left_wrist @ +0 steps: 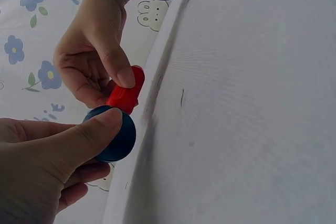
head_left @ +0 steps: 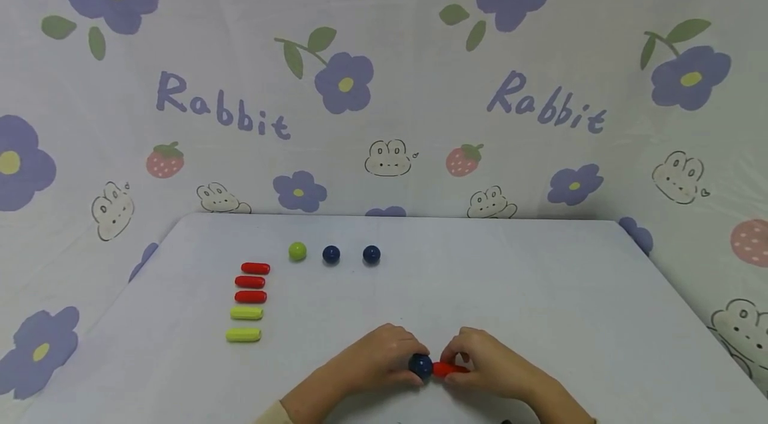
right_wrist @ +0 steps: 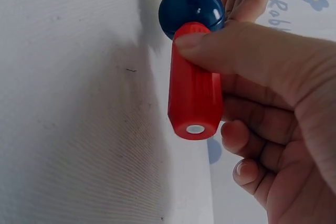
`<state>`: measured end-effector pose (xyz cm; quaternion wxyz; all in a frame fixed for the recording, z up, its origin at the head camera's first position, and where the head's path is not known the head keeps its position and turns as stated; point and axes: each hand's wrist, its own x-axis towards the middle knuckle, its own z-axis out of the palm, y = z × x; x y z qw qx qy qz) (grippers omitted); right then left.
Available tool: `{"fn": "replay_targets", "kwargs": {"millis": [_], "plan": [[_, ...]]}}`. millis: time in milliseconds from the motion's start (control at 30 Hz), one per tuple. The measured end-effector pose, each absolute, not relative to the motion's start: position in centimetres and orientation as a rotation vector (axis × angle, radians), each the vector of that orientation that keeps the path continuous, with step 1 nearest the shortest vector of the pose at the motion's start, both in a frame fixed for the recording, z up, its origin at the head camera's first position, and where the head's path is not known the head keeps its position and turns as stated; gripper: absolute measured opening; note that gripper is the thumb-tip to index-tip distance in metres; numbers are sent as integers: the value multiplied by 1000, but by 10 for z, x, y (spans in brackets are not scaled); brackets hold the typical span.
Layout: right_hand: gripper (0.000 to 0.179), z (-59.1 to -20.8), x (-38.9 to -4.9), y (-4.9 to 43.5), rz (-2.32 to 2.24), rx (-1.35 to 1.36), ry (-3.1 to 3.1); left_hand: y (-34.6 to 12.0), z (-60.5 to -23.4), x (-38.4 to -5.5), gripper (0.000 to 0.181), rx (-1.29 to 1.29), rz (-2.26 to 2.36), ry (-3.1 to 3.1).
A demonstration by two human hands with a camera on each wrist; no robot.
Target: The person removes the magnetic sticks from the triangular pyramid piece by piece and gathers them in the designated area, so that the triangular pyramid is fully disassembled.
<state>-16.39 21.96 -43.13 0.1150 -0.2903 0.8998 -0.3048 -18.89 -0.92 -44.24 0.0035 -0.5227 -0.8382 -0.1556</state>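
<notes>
Near the table's front edge, my left hand (head_left: 387, 357) pinches a dark blue ball (head_left: 421, 367) between thumb and fingers. My right hand (head_left: 489, 364) holds a red rod (head_left: 445, 369) by thumb and fingertips. One end of the rod meets the ball, seen closely in the right wrist view, where the red rod (right_wrist: 194, 93) points at the blue ball (right_wrist: 189, 6). A pale round disc (right_wrist: 196, 129) sits in the rod's free end. In the left wrist view the left thumb (left_wrist: 107, 121) lies across the ball.
On the white table (head_left: 540, 291), a green ball (head_left: 297, 251) and two dark blue balls, one left (head_left: 331, 255) and one right (head_left: 371, 255), stand at the back. Several rods form a column at left, red ones (head_left: 250, 282) above two yellow-green ones (head_left: 243, 335). A printed cloth (head_left: 420, 44) hangs behind.
</notes>
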Motion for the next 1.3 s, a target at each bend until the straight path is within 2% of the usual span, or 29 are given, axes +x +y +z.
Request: {"fn": "replay_targets", "kwargs": {"millis": [200, 400, 567, 733, 1000, 1300], "plan": [[15, -430, -162, 222, -838, -896, 2662, -15, -441, -190, 33, -1658, -497, -2675], [12, -425, -162, 233, -823, -882, 2747, -28, -436, -197, 34, -1512, -480, -2748], [14, -422, -164, 237, -829, -866, 2734, -20, -433, -209, 35, -1391, -498, -2751], [14, -421, -164, 242, -833, -782, 2752, 7, -441, -230, 39, -1100, -648, -2784], [15, -424, -165, 244, -848, -782, 2769, 44, -456, -270, 41, -552, -1208, -2719], [14, -427, -169, 239, -870, -827, 2755, 49, -471, -291, 41, -353, -1360, -2626]]}}
